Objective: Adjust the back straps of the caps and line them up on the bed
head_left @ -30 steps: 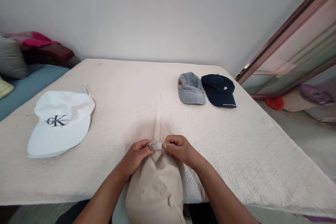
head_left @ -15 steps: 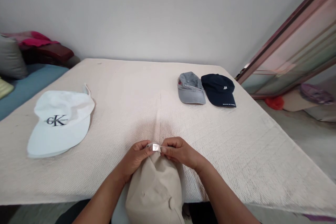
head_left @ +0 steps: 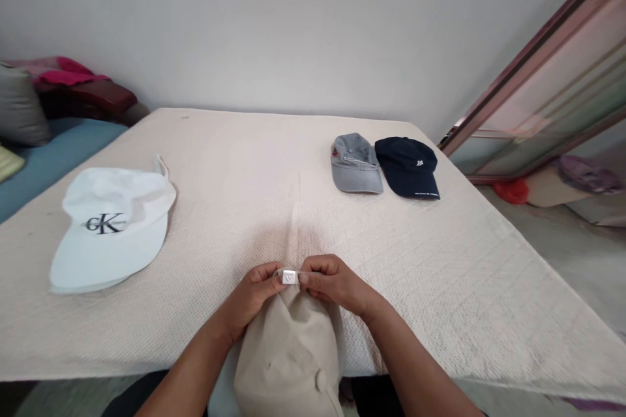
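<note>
Pinching beige cap (head_left: 288,352), hands (head_left: 257,293) near table edge (head_left: 98,373)

Head view: worn at head height, facing forward and down across the cream textured cloth-covered table (head_left: 235,163) from its near edge toward the plain pale-grey wall (head_left: 235,32).

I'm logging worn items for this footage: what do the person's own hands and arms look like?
Left hand and right hand are bare, with no gloves, rings, watch or bracelets visible. The forearms are uncovered; no sleeves clearly show.
</note>
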The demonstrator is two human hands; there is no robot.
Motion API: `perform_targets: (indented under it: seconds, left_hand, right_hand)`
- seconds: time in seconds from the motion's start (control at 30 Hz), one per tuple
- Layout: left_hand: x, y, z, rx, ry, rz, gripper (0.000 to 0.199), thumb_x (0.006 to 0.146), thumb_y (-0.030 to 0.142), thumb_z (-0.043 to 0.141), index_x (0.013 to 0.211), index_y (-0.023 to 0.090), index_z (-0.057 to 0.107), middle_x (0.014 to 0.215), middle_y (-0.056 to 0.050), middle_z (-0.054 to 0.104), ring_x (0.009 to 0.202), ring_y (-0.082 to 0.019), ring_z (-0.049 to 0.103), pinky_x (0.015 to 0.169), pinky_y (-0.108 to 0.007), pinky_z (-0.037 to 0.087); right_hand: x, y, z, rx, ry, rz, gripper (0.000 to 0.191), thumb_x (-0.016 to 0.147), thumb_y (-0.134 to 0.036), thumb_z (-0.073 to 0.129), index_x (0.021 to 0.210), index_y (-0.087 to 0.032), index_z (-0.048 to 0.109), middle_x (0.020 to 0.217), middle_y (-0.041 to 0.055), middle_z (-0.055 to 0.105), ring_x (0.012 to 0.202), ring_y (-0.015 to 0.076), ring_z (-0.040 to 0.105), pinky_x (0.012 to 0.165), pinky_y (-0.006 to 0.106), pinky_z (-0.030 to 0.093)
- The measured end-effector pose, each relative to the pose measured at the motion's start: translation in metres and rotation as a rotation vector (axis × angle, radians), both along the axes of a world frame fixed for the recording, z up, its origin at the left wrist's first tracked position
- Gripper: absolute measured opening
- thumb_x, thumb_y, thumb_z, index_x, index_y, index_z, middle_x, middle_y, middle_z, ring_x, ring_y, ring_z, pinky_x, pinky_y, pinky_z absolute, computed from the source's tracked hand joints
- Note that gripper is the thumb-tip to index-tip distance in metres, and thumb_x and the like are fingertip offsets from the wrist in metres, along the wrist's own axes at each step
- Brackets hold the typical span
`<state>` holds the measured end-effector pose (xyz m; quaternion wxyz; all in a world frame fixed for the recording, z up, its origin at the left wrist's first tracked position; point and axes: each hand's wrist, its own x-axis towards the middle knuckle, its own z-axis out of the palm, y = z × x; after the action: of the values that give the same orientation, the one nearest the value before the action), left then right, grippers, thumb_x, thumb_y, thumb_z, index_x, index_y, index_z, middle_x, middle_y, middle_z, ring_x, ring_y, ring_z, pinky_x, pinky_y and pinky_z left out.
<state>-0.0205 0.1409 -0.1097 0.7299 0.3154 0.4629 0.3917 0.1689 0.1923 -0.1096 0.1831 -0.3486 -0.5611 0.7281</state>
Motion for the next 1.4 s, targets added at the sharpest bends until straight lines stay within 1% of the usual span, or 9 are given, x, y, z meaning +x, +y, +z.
perform_targets:
  seconds: [0.27,0.37,0.47,0.63,0.77,0.9,1.07,1.2,1.4]
  left_hand:
    - [-0.0006,-0.0013,-0.0039,-0.068,-0.019,0.063,0.018,0.070,0.030,0.074,0.081,0.017,0.068,0.072,-0.001,0.064,0.066,-0.013,0.056,0.065,-0.023,0.042]
    - [-0.0020,-0.0011,-0.0053,-0.093,-0.011,0.112,0.018,0.069,0.029,0.075,0.080,0.017,0.068,0.070,0.000,0.063,0.064,-0.013,0.055,0.063,-0.023,0.042]
    - [-0.0019,-0.0008,-0.0049,-0.072,-0.048,0.091,0.018,0.069,0.030,0.075,0.078,0.017,0.067,0.068,0.000,0.062,0.061,-0.012,0.053,0.061,-0.022,0.040]
    - [0.0000,-0.0008,-0.0052,-0.032,-0.027,0.075,0.018,0.073,0.031,0.073,0.081,0.016,0.066,0.067,0.001,0.060,0.059,-0.011,0.051,0.058,-0.022,0.037]
    - [0.0003,-0.0004,-0.0073,-0.017,-0.032,0.081,0.016,0.073,0.029,0.073,0.078,0.016,0.065,0.065,0.002,0.057,0.058,-0.010,0.049,0.057,-0.021,0.036]
    - [-0.0004,-0.0009,-0.0078,-0.059,-0.045,0.115,0.015,0.073,0.028,0.073,0.076,0.016,0.064,0.064,0.003,0.057,0.059,-0.009,0.049,0.058,-0.020,0.037]
    - [-0.0012,-0.0024,-0.0062,-0.054,-0.072,0.108,0.018,0.072,0.029,0.073,0.074,0.016,0.062,0.063,0.003,0.056,0.057,-0.010,0.048,0.057,-0.021,0.036]
    - [-0.0008,-0.0022,-0.0060,-0.027,-0.031,0.070,0.022,0.072,0.032,0.073,0.070,0.015,0.060,0.060,0.004,0.052,0.054,-0.009,0.044,0.053,-0.020,0.032]
    - [-0.0004,-0.0023,-0.0089,-0.042,-0.052,0.095,0.016,0.076,0.030,0.070,0.074,0.016,0.062,0.063,0.003,0.054,0.058,-0.009,0.046,0.057,-0.020,0.034]
  right_hand:
    - [-0.0027,-0.0020,0.0018,-0.068,0.078,-0.079,0.028,0.080,-0.044,0.063,0.080,-0.017,0.056,0.060,-0.0047,0.044,0.050,0.0062,0.035,0.045,0.020,0.024]
    - [-0.0019,-0.0027,0.0024,-0.096,0.098,-0.098,0.026,0.079,-0.040,0.065,0.076,-0.017,0.054,0.057,-0.0059,0.043,0.047,0.0050,0.031,0.044,0.020,0.022]
    - [-0.0032,-0.0037,-0.0005,-0.126,0.132,-0.128,0.025,0.079,-0.039,0.065,0.073,-0.017,0.053,0.054,-0.0070,0.040,0.044,0.0044,0.028,0.043,0.020,0.020]
    - [-0.0082,-0.0046,-0.0052,-0.085,0.021,-0.241,0.023,0.078,-0.033,0.064,0.067,-0.017,0.051,0.048,-0.0078,0.038,0.043,0.0046,0.027,0.042,0.020,0.020]
    - [-0.0075,-0.0044,-0.0022,-0.060,0.038,-0.186,0.022,0.078,-0.032,0.065,0.068,-0.016,0.054,0.050,-0.0070,0.039,0.045,0.0050,0.029,0.043,0.020,0.020]
    - [-0.0041,-0.0041,0.0006,-0.115,0.088,-0.115,0.023,0.077,-0.034,0.067,0.068,-0.016,0.055,0.051,-0.0069,0.039,0.045,0.0049,0.029,0.043,0.021,0.018]
    - [-0.0028,-0.0045,-0.0008,-0.168,0.197,-0.142,0.020,0.079,-0.033,0.066,0.074,-0.015,0.057,0.053,-0.0072,0.040,0.043,0.0034,0.027,0.041,0.020,0.016]
    - [-0.0039,-0.0043,-0.0014,-0.182,0.197,-0.145,0.020,0.077,-0.030,0.068,0.070,-0.015,0.056,0.050,-0.0077,0.039,0.042,0.0032,0.027,0.040,0.019,0.016]
    - [-0.0034,-0.0041,-0.0048,-0.261,0.273,-0.132,0.015,0.079,-0.028,0.065,0.074,-0.016,0.056,0.049,-0.0079,0.041,0.040,0.0031,0.023,0.039,0.020,0.011]
